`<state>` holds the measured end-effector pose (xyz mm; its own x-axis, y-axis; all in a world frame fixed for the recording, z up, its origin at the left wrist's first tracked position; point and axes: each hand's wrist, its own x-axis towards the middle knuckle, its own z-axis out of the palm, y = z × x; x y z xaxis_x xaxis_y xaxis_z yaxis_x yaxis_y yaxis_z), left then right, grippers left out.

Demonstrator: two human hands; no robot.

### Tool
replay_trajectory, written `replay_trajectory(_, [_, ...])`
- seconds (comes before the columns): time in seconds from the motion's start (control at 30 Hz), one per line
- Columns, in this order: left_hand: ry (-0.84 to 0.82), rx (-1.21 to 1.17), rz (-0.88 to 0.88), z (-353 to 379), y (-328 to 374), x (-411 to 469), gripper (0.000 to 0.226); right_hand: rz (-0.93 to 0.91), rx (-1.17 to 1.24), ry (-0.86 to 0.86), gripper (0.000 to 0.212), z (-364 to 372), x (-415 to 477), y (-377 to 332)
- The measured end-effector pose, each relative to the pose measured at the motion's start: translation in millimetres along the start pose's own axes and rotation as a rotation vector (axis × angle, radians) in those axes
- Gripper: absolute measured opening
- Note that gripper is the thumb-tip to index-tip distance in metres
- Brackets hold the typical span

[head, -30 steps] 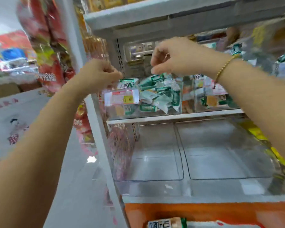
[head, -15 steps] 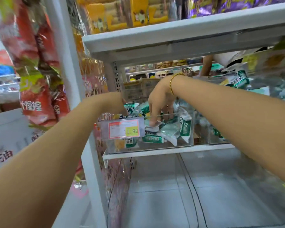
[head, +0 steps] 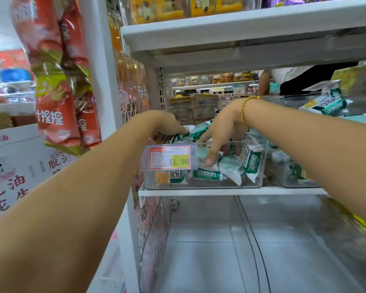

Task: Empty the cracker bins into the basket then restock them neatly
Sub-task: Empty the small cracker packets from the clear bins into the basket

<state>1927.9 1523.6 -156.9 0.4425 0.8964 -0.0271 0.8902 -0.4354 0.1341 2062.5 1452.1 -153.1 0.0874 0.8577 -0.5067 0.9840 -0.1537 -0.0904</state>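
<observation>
Currently both hands work inside the clear cracker bin [head: 203,182] on the middle shelf [head: 230,191], at 12 o'clock from the wearer. Left to right: hanging snack bags [head: 57,85] sit at 10 o'clock, outside the task. The left hand [head: 167,123] rests at the bin's rear left corner, grip curled over a green-and-white cracker packet [head: 173,137] — whether it clamps the packet cannot be told. A price label [head: 169,158] clips to the bin's front wall. The right hand [head: 224,132], wearing a bead bracelet [head: 246,108], reaches down among the packets, fingers [head: 209,159] spread and pressing on one; no closed grasp shows. The basket is not in view. Judged step: handling packets inside the bin — emptying or tidying cannot be told. The next move calls for a firm grasp on loose, slippery wrappers.
</observation>
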Motion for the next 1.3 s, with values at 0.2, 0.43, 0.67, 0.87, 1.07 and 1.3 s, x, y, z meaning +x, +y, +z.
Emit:
replay_trajectory(0.2, [-0.135,-0.229,-0.119,-6.8,5.8,-5.6,0.080,-0.034,0.017,-0.067,0.067,0.8,-4.6,-0.5])
replay_trajectory(0.43, [-0.216,-0.392,-0.139,-8.7,3.4,-4.5,0.103,-0.093,-0.026,0.027,0.068,0.7,-2.1,10.8])
replay_trajectory(0.67, [-0.115,-0.417,-0.114,-25.9,-4.0,-3.3,0.092,-0.254,0.232,0.206,0.033,-26.8,-15.8,20.1])
replay_trajectory(0.87, [0.398,-0.240,0.020,-22.5,6.6,12.4,0.061,-0.157,0.356,0.564,0.024,-58.9,-4.5,47.6])
replay_trajectory(1.07, [0.126,-0.106,0.244,-15.8,7.2,13.2,0.052,-0.169,0.213,0.419,0.036,-57.8,6.1,54.9])
replay_trajectory(1.3, [-0.279,-0.064,0.072,-23.2,-6.5,12.0,0.083,-0.092,0.312,0.460,0.070,-62.8,17.2,61.0])
